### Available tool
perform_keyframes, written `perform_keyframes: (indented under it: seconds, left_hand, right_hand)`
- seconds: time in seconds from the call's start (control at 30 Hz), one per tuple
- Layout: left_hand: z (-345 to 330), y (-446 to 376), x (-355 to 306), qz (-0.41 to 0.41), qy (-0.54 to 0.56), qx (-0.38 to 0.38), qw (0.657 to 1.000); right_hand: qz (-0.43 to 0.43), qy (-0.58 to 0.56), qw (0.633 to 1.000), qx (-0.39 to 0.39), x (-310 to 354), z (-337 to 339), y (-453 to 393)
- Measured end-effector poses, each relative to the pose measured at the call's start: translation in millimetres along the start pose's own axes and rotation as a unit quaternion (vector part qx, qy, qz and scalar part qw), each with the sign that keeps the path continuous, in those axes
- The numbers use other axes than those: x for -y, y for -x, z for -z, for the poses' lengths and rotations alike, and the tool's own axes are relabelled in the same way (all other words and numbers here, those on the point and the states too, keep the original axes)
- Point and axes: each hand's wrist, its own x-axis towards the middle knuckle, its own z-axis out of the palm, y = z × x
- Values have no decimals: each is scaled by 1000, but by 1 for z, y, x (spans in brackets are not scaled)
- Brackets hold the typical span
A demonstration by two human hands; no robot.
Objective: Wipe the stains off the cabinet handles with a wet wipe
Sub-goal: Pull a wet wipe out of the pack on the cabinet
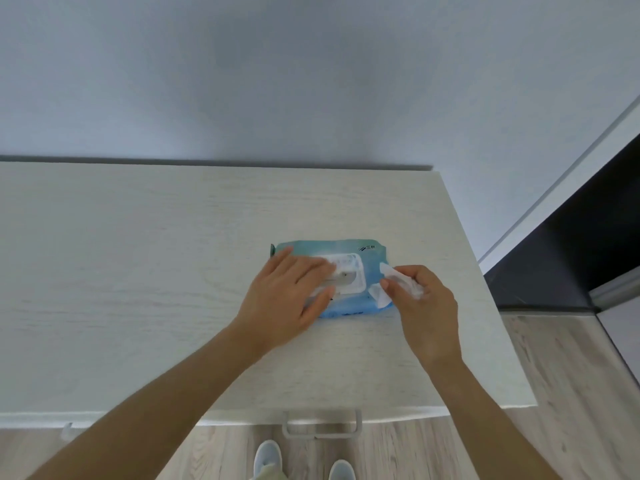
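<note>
Left hand point(289, 292) lies flat on the wipe pack point(346, 271) (steadying it, lid side); right grip point(420, 299) pinches the crumpled wet wipe point(391, 282); cabinet handle point(322, 424) sits well below both, unwiped.

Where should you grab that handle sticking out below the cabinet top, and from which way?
Grip the long horizontal bar of the cabinet handle, coming from the front, the person's side. It is a U shape standing off the cabinet front, so fingers can curl behind the bar through the gap.
</note>
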Motion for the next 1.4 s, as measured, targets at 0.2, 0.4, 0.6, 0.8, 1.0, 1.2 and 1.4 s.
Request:
perform_keyframes:
  seconds: [0.2, 0.4, 0.6, 0.8, 1.0, 1.2, 1.4]
  left_hand:
    - [-3, 18, -1, 20, -69, 179, 981]
    - [-4, 17, 1, 111, 9, 150, 983]
    - [2, 42, -27, 94, 66, 5, 993]
    - [-12, 49, -37, -11, 23, 47, 999]
    - [-12, 53, -33, 14, 20, 41, 999]
    - [-6, 49, -39, 142, 84, 33, 986]
    - [-8, 50, -40, 94, 2, 19, 995]
  right_hand:
    - [7, 2, 1000, 6, 1, 8, 7]
    - [2, -43, 996, 81, 13, -5, 18]
    - [56, 295, 939, 167, -9, -19, 33]
    - [261, 263, 927, 58, -17, 7, 32]
    - [343, 312, 875, 141, -28, 8, 33]
    - [188, 256, 940, 129, -18, -5, 30]
    - [196, 245, 936, 159, -17, -7, 27]
